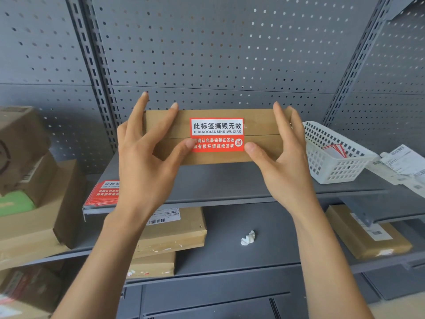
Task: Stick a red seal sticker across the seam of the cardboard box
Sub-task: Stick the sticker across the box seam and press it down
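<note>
A flat brown cardboard box (259, 125) is held above the grey shelf, its seam running left to right. A red and white seal sticker (217, 132) lies across that seam at the box's middle. My left hand (147, 153) grips the box's left end, its thumb touching the sticker's lower left corner. My right hand (282, 157) grips the right end, its thumb resting by the sticker's lower right corner.
A stack of red seal stickers (103, 193) lies at the shelf's front left. A white perforated basket (333, 155) stands at the right, with paper labels (400, 164) beyond it. Brown parcels (34, 180) pile at the left and on the lower shelf, beside a crumpled white paper (248, 238).
</note>
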Demonstrator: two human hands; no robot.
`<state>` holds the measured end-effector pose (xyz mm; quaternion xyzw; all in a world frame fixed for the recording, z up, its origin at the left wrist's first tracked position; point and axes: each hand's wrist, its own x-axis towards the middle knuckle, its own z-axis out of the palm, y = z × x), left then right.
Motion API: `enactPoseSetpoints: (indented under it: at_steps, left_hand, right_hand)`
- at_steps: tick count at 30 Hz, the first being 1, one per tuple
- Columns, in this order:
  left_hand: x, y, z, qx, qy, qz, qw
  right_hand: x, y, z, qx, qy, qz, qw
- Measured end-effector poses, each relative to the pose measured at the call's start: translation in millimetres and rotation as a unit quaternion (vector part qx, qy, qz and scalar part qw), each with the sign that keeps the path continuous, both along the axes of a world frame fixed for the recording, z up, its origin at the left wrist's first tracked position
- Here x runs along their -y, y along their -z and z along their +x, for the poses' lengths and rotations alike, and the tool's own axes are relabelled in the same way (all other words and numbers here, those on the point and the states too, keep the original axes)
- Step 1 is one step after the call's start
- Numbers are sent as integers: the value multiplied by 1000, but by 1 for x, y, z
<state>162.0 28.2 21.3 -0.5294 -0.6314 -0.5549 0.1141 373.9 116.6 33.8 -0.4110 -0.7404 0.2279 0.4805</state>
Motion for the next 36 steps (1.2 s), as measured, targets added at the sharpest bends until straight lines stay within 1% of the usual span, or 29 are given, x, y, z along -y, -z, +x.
enactPoseSetpoints:
  at_steps: [2, 4, 8, 11, 16, 21, 29, 36]
  left_hand:
    - [1, -1, 5, 25, -6, 18, 1000]
    - [-1, -3, 13, 55, -22, 37, 998]
    - [-6, -8, 27, 68, -63, 34, 995]
    - [-9, -7, 29, 68, -82, 26, 994]
    - [-10, -4, 22, 81, -88, 36, 992]
    - [-10, -2, 20, 93, -88, 33, 991]
    - [-9, -3, 19, 89, -87, 37, 992]
    - [-8, -2, 14, 68, -73, 37, 994]
  right_hand:
    - [2, 1, -5, -28, 14, -1, 1000]
    - [7, 3, -18, -44, 59, -5, 997]
    - [13, 4, -43, -20, 149, 10, 989]
    - [11, 8, -50, -24, 177, 19, 984]
    - [8, 17, -48, -46, 155, 31, 986]
    - [6, 20, -49, -94, 151, 28, 984]
    - [10, 15, -53, -70, 151, 25, 986]
    - [9, 13, -48, -96, 139, 21, 985]
